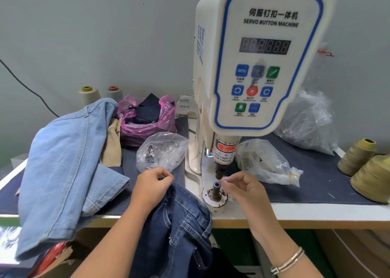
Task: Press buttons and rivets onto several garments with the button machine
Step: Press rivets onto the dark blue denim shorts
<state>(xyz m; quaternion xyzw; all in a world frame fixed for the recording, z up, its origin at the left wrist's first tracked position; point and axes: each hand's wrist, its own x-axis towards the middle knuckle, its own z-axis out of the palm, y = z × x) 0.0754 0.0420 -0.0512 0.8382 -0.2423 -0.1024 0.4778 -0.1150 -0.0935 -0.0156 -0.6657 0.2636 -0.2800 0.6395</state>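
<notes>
The dark jeans [181, 225] hang over the table [295, 214] edge below the machine [261, 62]. The left hand [152, 185] pinches their waistband. The right hand [242, 188] pinches something small, too blurred to tell, just beside the lower die [216, 188]. A light denim garment [63, 161] lies left, and clear bags [160, 151] sit behind.

The button machine [259, 58] is white with a blue line round its front and small coloured buttons, and it stands upright. A dark blue jeans garment [181, 225] lies bunched just left of the machine's round base and hangs down over the edge. A light blue denim garment [63, 161] lies crumpled well to the left of the machine.
</notes>
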